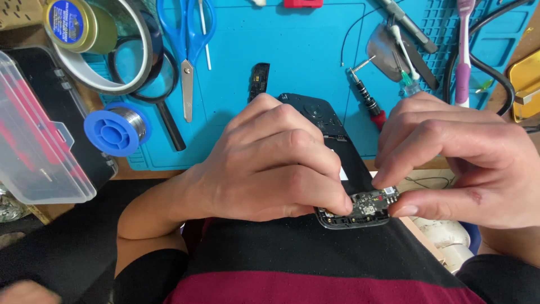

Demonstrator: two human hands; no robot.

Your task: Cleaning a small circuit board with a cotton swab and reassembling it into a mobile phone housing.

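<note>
An opened black phone lies lengthwise from the blue work mat toward my body, its back removed. My left hand lies across its middle and grips it, with the fingertips pressed at the lower end. My right hand pinches a small circuit board at the phone's bottom edge, thumb under and forefinger above. Both hands meet at that board. The middle of the phone is hidden under my left hand.
On the mat lie blue-handled scissors, a magnifier, a solder spool, tape rolls, a small black part, a red-tipped screwdriver, tweezers, a toothbrush. A clear plastic case stands left.
</note>
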